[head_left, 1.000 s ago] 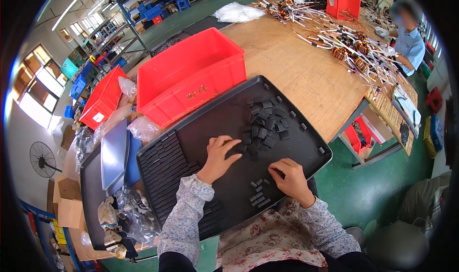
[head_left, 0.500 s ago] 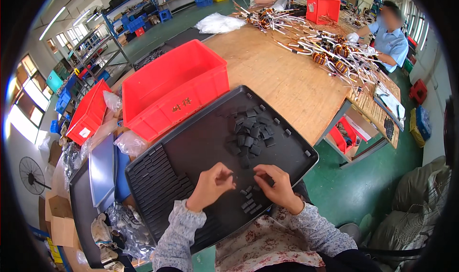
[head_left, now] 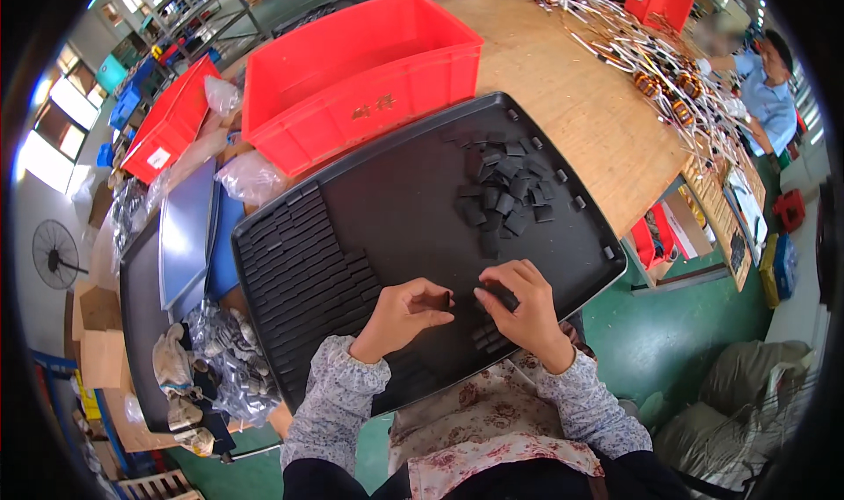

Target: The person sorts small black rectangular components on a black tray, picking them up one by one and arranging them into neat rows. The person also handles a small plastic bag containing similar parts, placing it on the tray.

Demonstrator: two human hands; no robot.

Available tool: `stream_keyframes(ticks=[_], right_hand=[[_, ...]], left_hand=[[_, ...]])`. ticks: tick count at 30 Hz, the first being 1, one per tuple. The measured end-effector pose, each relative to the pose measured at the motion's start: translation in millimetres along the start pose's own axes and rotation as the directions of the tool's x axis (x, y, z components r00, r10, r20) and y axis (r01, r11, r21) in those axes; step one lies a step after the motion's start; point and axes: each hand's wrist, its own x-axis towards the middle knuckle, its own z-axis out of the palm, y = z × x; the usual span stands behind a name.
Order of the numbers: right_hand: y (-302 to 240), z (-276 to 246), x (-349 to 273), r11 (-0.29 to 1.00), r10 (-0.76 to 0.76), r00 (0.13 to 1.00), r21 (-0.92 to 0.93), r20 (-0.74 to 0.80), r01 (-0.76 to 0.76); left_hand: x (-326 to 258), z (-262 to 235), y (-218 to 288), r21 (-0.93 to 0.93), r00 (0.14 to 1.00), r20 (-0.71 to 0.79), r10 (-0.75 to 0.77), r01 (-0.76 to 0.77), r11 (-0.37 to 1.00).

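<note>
We are seeing a bright, evenly lit workshop. Daylight is pouring in from windows [head_left: 44, 122] at the far left, blowing out to white there. The fisheye is bending straight edges hard: the wooden table [head_left: 563, 87] is curving toward the rim, and a black vignette is ringing the whole picture. The black tray [head_left: 396, 201] is reflecting a soft sheen, swallowing detail in the small black pieces [head_left: 505, 192]. Shadows are lying faint and short under both hands. A face at the far right edge of the table is blurred. The centre is staying sharp; the rim is softening.
</note>
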Motion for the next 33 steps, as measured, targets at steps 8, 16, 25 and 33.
stream_keyframes(ticks=[8,16,25,33], right_hand=[[-3.4,6.6,-3.9,0.989,0.006,0.98,-0.143,0.201,0.023],[2.9,25.9,-4.9,0.609,0.336,0.888,0.646,0.315,-0.46],[-3.8,23.3,-2.0,0.974,-0.069,0.997,0.216,0.029,0.062],[-8.8,20.3,-5.2,0.936,0.017,0.994,0.347,0.11,-0.054]], left_hand=[[1.7,3.8,1.0,0.041,0.998,-0.005,-0.059,0.06,0.997],[1.9,3.8,-2.0,0.038,1.0,-0.001,-0.02,0.02,0.999],[3.6,2.1,0.1,-0.027,0.998,0.032,-0.048,0.049,0.998],[3.9,-0.1,0.5,-0.083,0.999,0.021,-0.03,0.032,0.996]])
